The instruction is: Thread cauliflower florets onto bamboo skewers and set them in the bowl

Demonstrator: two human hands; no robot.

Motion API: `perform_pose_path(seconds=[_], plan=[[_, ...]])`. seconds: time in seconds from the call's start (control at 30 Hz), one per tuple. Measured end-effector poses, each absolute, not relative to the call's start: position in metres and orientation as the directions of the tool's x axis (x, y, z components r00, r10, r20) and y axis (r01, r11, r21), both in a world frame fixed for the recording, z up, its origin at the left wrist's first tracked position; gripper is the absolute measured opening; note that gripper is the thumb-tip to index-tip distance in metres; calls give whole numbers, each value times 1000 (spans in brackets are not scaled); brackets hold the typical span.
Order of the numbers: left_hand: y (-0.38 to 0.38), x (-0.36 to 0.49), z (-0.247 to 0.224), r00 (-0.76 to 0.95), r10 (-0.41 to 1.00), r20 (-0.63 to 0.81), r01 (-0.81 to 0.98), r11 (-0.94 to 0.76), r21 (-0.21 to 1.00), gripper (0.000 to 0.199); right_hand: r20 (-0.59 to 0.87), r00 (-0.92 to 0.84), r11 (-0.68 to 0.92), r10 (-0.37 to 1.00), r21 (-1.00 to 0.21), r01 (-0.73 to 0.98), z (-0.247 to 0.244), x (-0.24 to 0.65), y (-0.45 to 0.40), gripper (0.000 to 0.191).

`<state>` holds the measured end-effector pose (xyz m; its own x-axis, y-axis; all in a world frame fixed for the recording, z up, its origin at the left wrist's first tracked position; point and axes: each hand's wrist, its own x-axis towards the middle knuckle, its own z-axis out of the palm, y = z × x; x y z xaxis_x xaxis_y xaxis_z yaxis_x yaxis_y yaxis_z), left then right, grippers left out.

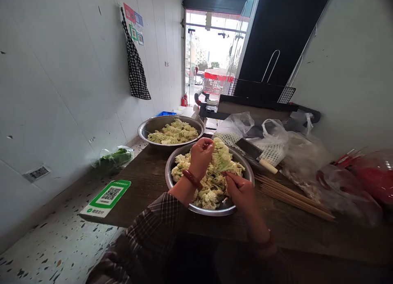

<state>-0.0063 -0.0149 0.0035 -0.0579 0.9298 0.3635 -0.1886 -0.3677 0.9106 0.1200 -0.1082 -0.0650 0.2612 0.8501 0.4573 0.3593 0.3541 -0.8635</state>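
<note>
A metal bowl [209,213] of cauliflower pieces stands near the table's front edge. Over it, my left hand [202,155] is closed in a pinch at the upper left of a pale green cauliflower piece [221,155]; what lies between its fingertips is too small to make out. My right hand [241,190] is closed too, its thumb and forefinger pinched at the lower right of that piece, on something small I cannot make out. Thin wooden skewers [296,198] lie in a bundle to the right of the bowl.
Behind stands a second metal bowl [141,131] of cauliflower. A cleaver with a wooden handle [268,166] and plastic bags [274,138] lie at the right. A green payment card [109,196] is at the table's left corner. A bag of greens [115,157] sits beyond the left edge.
</note>
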Motion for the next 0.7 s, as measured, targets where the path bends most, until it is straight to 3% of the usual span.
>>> perform_pose_path(seconds=[0.4, 0.7], plan=[[-11, -7, 4, -36, 839, 542, 39, -541, 840, 8, 450, 275, 343, 850, -868, 360, -63, 120, -108, 33], [-11, -6, 2, 24, 836, 548, 26, -549, 836, 9, 413, 308, 327, 857, -898, 296, -64, 119, -109, 35]])
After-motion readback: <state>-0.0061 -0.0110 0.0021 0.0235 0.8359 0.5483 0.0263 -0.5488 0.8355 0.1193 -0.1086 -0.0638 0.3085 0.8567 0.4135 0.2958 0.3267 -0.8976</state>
